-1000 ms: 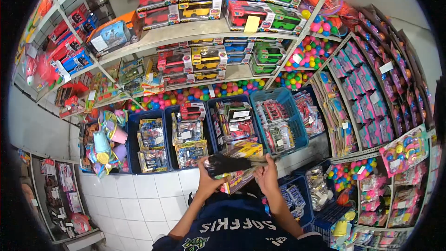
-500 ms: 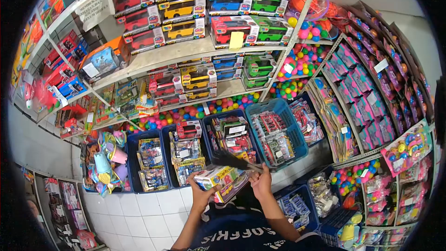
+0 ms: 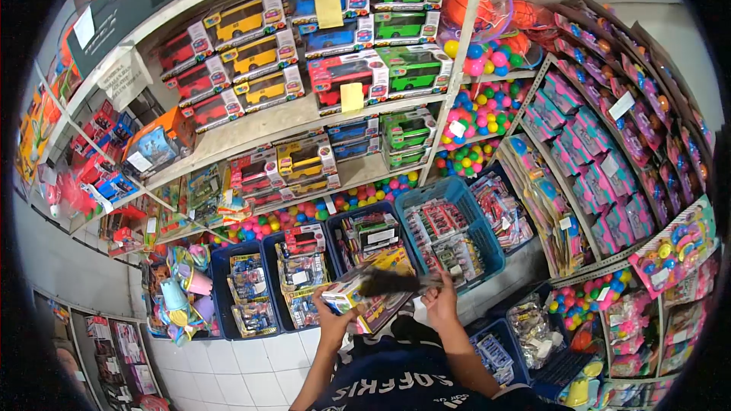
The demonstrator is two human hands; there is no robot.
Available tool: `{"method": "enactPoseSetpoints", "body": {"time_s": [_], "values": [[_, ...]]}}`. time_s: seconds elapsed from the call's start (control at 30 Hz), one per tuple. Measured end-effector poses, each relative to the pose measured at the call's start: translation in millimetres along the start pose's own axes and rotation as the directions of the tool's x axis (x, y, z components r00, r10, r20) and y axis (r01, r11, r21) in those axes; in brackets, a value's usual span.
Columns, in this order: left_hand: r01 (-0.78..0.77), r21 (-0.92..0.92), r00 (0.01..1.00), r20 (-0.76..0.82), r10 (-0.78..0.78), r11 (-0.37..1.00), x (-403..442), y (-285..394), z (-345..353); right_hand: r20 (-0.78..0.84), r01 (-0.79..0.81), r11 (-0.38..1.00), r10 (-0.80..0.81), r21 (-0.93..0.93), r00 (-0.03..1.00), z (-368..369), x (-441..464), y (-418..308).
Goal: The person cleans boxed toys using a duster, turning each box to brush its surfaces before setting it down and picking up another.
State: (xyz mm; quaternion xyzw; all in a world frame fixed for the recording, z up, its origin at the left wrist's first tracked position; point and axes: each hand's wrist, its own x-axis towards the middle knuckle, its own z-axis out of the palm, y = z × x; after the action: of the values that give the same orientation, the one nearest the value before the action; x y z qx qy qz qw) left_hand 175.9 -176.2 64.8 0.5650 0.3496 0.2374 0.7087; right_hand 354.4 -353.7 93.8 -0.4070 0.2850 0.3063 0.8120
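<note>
On the near side of the teal plastic basket [image 3: 480,217], the left hand [image 3: 333,324] gripped a printed toy box [image 3: 381,313]. The right hand [image 3: 442,306], closer to that basket, held a black-bristled duster [image 3: 390,283] above the box.

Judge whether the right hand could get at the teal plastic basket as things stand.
Probably yes: nothing visible blocks the right hand from the open-topped basket, though that hand holds a black bristled duster.

black duster [image 3: 390,283], yellow-and-purple box [image 3: 378,310], white-lettered navy shirt [image 3: 403,380], teal basket [image 3: 493,250]
</note>
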Motion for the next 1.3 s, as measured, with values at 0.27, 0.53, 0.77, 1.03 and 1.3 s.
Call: {"method": "enactPoseSetpoints", "body": {"time_s": [0.27,0.53,0.77,1.03,1.3], "values": [[0.002,-0.036,0.999,0.032,-0.001,0.999,18,4,75,0.063,-0.014,0.996,0.019,-0.087,0.998,-10,52,-58],[-0.032,-0.005,0.999,-0.034,0.032,0.999,15,1,129,0.222,-0.130,0.960,0.187,-0.248,0.957,-23,87,-100],[-0.076,0.151,0.995,-0.057,0.085,0.986,11,25,156,0.000,-0.114,0.988,0.115,-0.099,0.993,-20,105,-122],[-0.156,0.156,0.988,0.035,0.153,0.975,27,42,175,-0.004,-0.059,0.997,0.059,-0.046,0.998,-36,113,-140],[-0.213,0.070,0.976,0.050,0.210,0.974,30,17,176,0.063,0.013,0.999,-0.010,-0.048,0.998,-35,110,-157]]}}
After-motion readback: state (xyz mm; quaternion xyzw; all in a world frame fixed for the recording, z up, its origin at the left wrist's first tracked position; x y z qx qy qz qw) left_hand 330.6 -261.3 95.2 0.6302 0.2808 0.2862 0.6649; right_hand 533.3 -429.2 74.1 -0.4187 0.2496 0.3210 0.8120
